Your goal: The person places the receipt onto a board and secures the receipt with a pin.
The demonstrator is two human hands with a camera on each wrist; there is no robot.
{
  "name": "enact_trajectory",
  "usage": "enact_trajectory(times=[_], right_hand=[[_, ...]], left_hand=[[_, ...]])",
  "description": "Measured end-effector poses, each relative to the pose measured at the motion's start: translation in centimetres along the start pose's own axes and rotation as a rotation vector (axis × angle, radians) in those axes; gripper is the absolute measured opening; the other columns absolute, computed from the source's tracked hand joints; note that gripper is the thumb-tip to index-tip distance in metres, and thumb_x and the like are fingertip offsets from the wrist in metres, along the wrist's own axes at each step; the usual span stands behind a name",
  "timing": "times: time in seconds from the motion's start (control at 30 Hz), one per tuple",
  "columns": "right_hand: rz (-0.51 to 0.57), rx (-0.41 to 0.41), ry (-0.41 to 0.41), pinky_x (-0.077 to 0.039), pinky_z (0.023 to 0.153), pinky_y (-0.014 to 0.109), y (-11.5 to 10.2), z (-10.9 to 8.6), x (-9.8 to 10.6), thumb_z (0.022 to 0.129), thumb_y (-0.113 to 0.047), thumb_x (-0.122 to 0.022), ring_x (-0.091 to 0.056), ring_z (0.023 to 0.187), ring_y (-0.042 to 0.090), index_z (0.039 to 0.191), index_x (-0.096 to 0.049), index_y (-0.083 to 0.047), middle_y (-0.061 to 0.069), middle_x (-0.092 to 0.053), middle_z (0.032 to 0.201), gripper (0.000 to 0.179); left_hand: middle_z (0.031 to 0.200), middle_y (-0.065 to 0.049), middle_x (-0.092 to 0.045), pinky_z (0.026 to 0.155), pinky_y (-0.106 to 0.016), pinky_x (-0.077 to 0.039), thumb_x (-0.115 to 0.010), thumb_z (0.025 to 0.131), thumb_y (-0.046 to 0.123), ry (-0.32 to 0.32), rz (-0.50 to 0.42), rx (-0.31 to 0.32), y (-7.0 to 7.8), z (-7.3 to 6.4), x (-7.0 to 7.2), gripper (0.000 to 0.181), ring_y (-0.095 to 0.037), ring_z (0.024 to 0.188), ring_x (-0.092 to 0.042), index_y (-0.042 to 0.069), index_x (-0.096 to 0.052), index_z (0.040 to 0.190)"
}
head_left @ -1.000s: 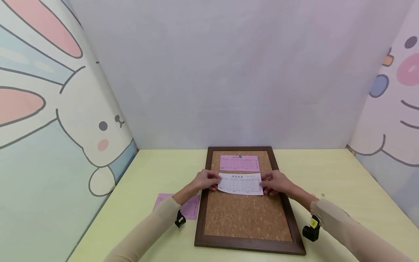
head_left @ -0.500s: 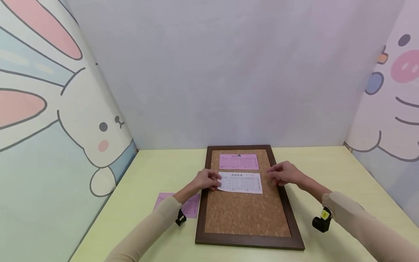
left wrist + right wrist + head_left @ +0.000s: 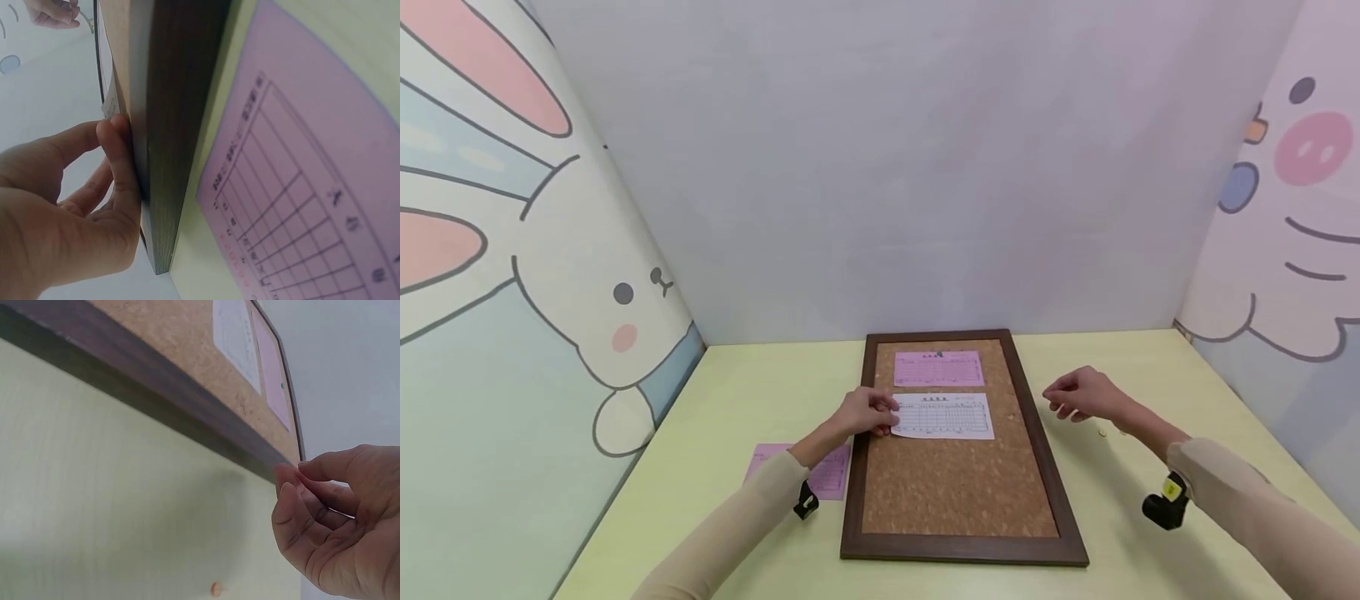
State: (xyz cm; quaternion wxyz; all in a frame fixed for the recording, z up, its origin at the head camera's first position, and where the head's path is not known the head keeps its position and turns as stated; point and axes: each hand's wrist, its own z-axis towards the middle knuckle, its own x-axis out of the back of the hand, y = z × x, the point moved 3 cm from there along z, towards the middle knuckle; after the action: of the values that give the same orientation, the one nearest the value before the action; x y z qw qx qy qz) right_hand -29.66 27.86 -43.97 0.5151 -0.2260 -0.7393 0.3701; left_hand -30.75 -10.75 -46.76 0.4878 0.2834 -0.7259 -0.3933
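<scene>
My left hand (image 3: 867,412) pinches the left edge of a white printed form (image 3: 947,417), which lies across the corkboard (image 3: 958,500). In the left wrist view, a corner of the form (image 3: 110,105) sticks up at the thumb and fingertip. Right of the board's frame, my right hand (image 3: 1088,394) hovers over the table, fingers loosely bent with thumb and index tips close together; nothing shows between them. Below it in the right wrist view lies an orange push pin (image 3: 215,589). A pink form (image 3: 936,373) hangs above the white one, with a green push pin (image 3: 939,354) at its top.
The board has a raised dark wooden frame (image 3: 962,548). Another pink form (image 3: 829,477) lies on the table left of it, partly under my left forearm. A small pin (image 3: 1102,432) rests on the table to the right. A pale wall (image 3: 925,167) stands behind.
My right hand has let go of the white form's right edge and moved right, off the board and over the table. The left hand keeps its hold on the left edge.
</scene>
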Motion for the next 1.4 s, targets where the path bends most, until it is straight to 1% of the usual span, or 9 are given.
enact_trajectory(times=[0.17, 0.4, 0.67, 0.83, 0.9, 1.0, 1.17, 1.27, 1.4], right_hand=[[-0.044, 0.009, -0.012, -0.058, 0.057, 0.026, 1.0, -0.6, 0.0, 0.100, -0.011, -0.062, -0.069, 0.071, 0.015, 0.106, -0.072, 0.011, 0.010, -0.074, 0.083, 0.025], [-0.170, 0.047, -0.025, -0.053, 0.051, 0.026, 2.1, -1.9, 0.8, 0.097, -0.014, -0.067, -0.066, 0.064, 0.015, 0.092, -0.076, 0.003, 0.004, -0.071, 0.072, 0.021], [-0.300, 0.060, 0.007, -0.050, 0.049, 0.026, 2.6, -2.9, 1.5, 0.093, -0.010, -0.069, -0.064, 0.061, 0.014, 0.088, -0.077, 0.002, 0.002, -0.069, 0.069, 0.015], [-0.354, 0.034, 0.013, -0.047, 0.049, 0.026, 2.7, -3.2, 2.0, 0.092, -0.010, -0.070, -0.062, 0.060, 0.012, 0.085, -0.076, 0.000, 0.001, -0.069, 0.068, 0.014], [-0.386, 0.027, 0.015, -0.044, 0.050, 0.026, 2.8, -3.4, 2.0, 0.091, -0.011, -0.070, -0.059, 0.058, 0.012, 0.078, -0.073, -0.003, -0.001, -0.065, 0.064, 0.015], [-0.439, 0.007, 0.032, -0.035, 0.050, 0.026, 2.9, -3.6, 2.1, 0.088, -0.012, -0.071, -0.051, 0.054, 0.011, 0.064, -0.062, -0.011, -0.005, -0.056, 0.057, 0.026], [-0.494, -0.023, 0.080, -0.022, 0.050, 0.025, 3.5, -3.8, 1.7, 0.085, -0.011, -0.071, -0.038, 0.051, 0.009, 0.055, -0.041, -0.022, -0.010, -0.043, 0.050, 0.043], [-0.513, -0.028, 0.096, -0.021, 0.049, 0.025, 3.7, -3.8, 1.5, 0.085, -0.012, -0.071, -0.037, 0.050, 0.009, 0.054, -0.043, -0.022, -0.010, -0.041, 0.049, 0.043], [-0.525, -0.022, 0.099, -0.021, 0.049, 0.025, 3.8, -3.8, 1.4, 0.085, -0.012, -0.072, -0.037, 0.050, 0.009, 0.053, -0.046, -0.021, -0.011, -0.041, 0.048, 0.042]], left_hand=[[0.070, -0.002, -0.065, 0.053, -0.018, -0.053, -0.077, 0.087, 0.003, 0.005, -0.001, -0.006, -0.2, 0.0, 0.2, 0.017, -0.008, 0.058, -0.062, -0.004, -0.072, 0.101], [0.073, -0.003, -0.067, 0.054, -0.019, -0.055, -0.077, 0.088, 0.005, -0.006, 0.003, -0.002, -0.2, 0.1, 0.2, 0.017, -0.009, 0.060, -0.063, -0.002, -0.071, 0.103], [0.072, -0.003, -0.067, 0.053, -0.019, -0.054, -0.078, 0.087, 0.003, -0.004, 0.005, -0.006, -0.1, 0.1, 0.4, 0.018, -0.009, 0.058, -0.062, -0.003, -0.071, 0.103], [0.069, -0.002, -0.065, 0.052, -0.018, -0.053, -0.077, 0.086, 0.001, -0.014, 0.003, -0.010, 0.0, 0.3, 0.2, 0.018, -0.007, 0.056, -0.061, -0.004, -0.071, 0.102], [0.068, -0.001, -0.064, 0.051, -0.018, -0.053, -0.078, 0.086, 0.000, -0.014, 0.003, -0.012, 0.1, 0.3, 0.1, 0.018, -0.007, 0.056, -0.061, -0.004, -0.071, 0.102], [0.068, -0.001, -0.064, 0.051, -0.018, -0.052, -0.078, 0.085, 0.001, -0.006, 0.013, -0.017, 0.4, 0.3, -0.1, 0.017, -0.007, 0.055, -0.060, -0.004, -0.071, 0.101], [0.068, -0.003, -0.064, 0.051, -0.017, -0.052, -0.078, 0.085, 0.000, -0.004, 0.017, -0.017, 0.2, 0.1, -0.1, 0.016, -0.009, 0.055, -0.060, -0.004, -0.071, 0.099], [0.069, -0.004, -0.065, 0.051, -0.018, -0.052, -0.078, 0.085, 0.000, 0.000, 0.023, -0.022, 0.1, 0.1, -0.1, 0.016, -0.009, 0.056, -0.060, -0.004, -0.071, 0.099], [0.070, -0.003, -0.064, 0.052, -0.017, -0.052, -0.078, 0.086, 0.001, 0.001, 0.029, -0.005, 0.1, 0.1, -0.1, 0.016, -0.009, 0.057, -0.061, -0.004, -0.072, 0.100]])
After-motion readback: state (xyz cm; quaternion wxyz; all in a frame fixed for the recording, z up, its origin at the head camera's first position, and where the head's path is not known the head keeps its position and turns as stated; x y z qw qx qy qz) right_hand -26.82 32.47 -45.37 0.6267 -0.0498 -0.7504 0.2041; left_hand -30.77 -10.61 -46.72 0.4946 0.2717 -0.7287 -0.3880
